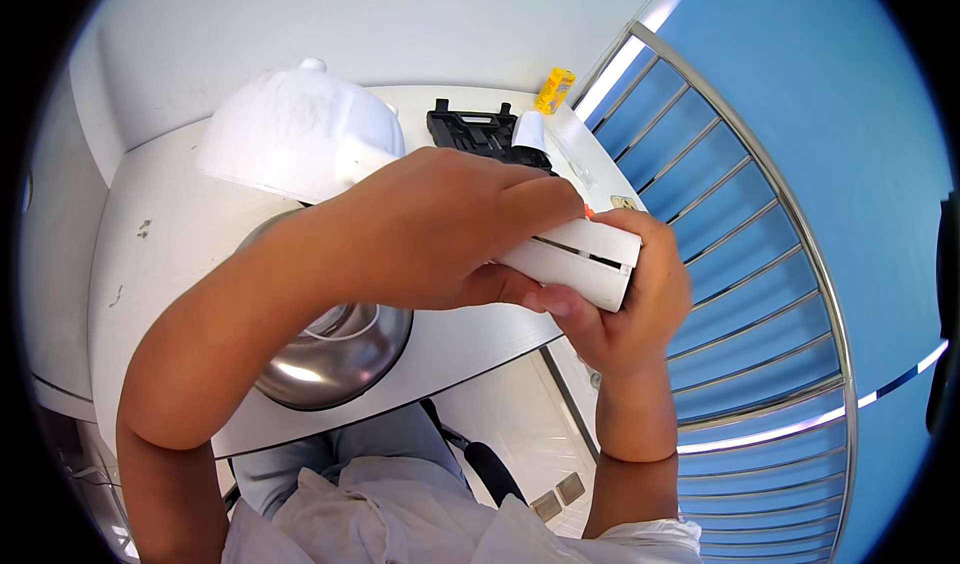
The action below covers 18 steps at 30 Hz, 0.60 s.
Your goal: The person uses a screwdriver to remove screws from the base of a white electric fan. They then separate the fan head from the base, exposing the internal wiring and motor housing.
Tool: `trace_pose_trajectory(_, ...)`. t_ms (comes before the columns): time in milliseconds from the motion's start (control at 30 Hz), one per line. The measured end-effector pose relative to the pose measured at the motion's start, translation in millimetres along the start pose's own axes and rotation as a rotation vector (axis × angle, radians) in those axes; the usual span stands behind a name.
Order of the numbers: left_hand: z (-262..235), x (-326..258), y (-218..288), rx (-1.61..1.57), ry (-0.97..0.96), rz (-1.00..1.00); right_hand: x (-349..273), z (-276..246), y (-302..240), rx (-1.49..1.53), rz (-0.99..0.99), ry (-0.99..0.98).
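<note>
Both hands are raised over the right part of the table around a white plastic housing (580,262) with a long dark slit in its side. My left hand (450,229) reaches across and grips its left end, fingers bent over the top. Wrapped around the right end is my right hand (645,289), its thumb pressed to the lower side. A small orange bit shows behind the housing; what it belongs to is hidden. Below my left forearm sits a rounded shiny steel appliance body (335,369) with a white cord or ring on it, partly covered by the arm.
A large white moulded cover (295,129) stands at the back of the white table (150,274). Behind my hands lie a black tool case (470,129), a white cup-like piece (530,131) and a yellow box (555,91). A metal railing (800,234) runs along the right.
</note>
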<state>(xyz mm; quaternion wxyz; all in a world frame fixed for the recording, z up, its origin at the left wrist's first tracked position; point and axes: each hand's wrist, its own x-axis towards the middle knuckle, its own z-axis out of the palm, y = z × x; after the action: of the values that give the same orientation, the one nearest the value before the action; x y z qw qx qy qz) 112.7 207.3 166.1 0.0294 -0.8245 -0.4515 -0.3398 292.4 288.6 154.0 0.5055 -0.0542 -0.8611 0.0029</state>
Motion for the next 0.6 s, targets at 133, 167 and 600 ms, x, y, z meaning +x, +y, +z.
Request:
trace_pose_trajectory(133,-1.7,1.1,-3.4,-0.018,0.037,0.045,3.6,0.5,1.7,-0.027,-0.037,0.01)
trace_pose_trajectory(167,-1.4,0.5,-3.9,-0.009,0.056,0.058,4.2,0.2,1.1,-0.035,-0.043,0.007)
trace_pose_trajectory(600,12.6,-26.0,7.8,0.114,0.182,0.125,6.4,-6.6,-7.4,-0.014,-0.246,-0.165)
